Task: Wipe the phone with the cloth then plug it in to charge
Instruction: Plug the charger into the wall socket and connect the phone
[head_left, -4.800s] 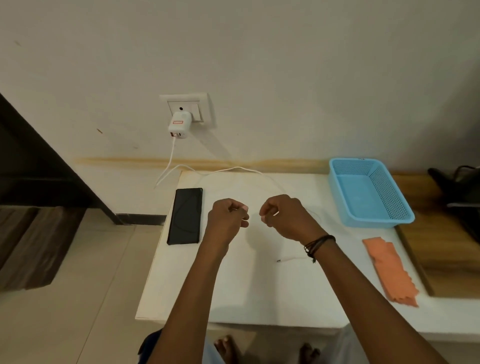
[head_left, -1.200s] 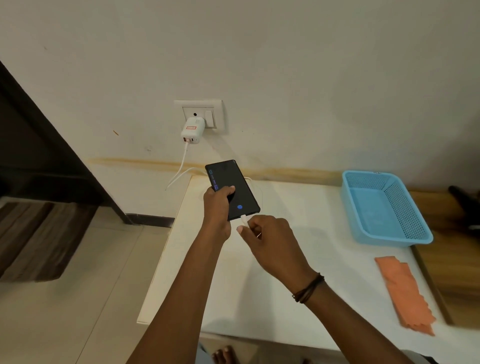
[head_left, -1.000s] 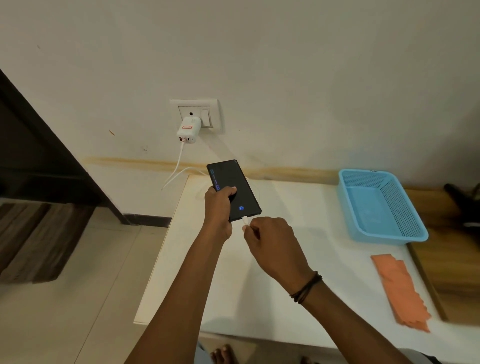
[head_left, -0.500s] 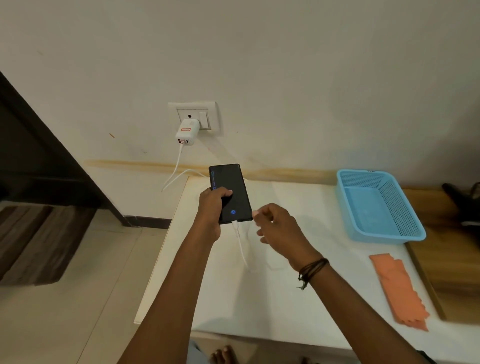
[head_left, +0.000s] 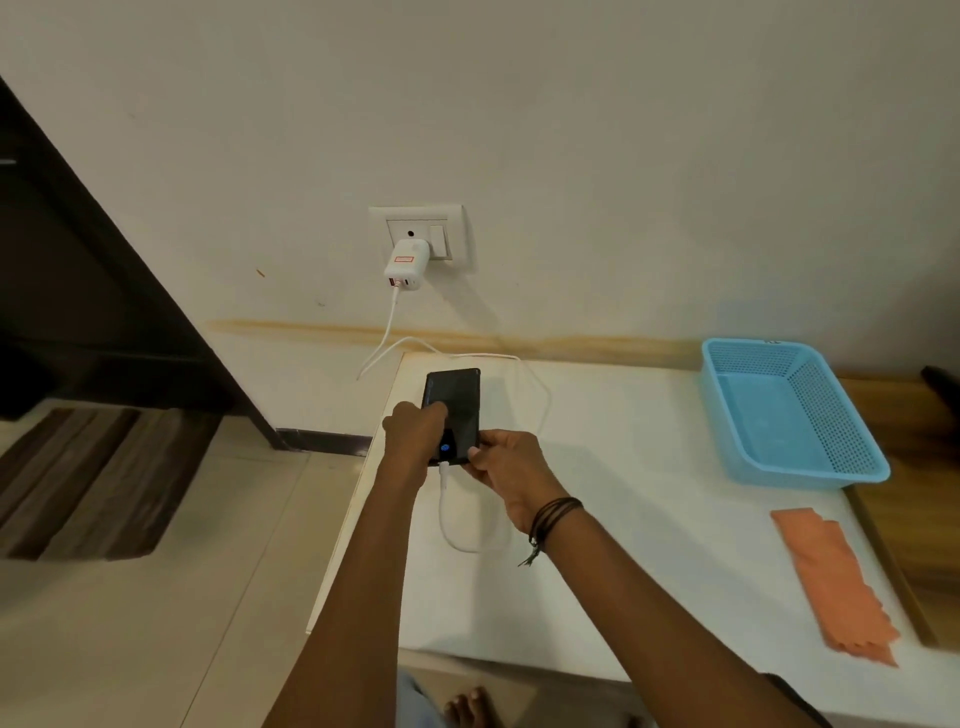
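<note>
A white surface (head_left: 649, 467) stands against the wall. A blue mesh basket (head_left: 826, 410) sits at its far right corner, open side up. An orange cloth (head_left: 831, 582) lies flat along the right edge, nearer than the basket and well apart from the hands.

Both arms reach toward the far left corner. The left hand (head_left: 413, 434) grips the phone (head_left: 457, 395) from its left side, fingers curled round the edge and thumb across the dark glass. The right hand (head_left: 511, 467), with dark bands on its wrist, has its fingers clamped on the phone's near right corner. The phone lies lengthwise, screen up, low over the far left corner; whether it rests on the surface cannot be told. A small blue mark glows near its lower end.

A socket (head_left: 410, 228) is set in the wall above that corner, with a white charger (head_left: 406, 262) plugged into it. A white cable (head_left: 452, 519) drops from the charger, runs over the far edge, curves round to the right of the phone and loops back into the phone's near end.
</note>
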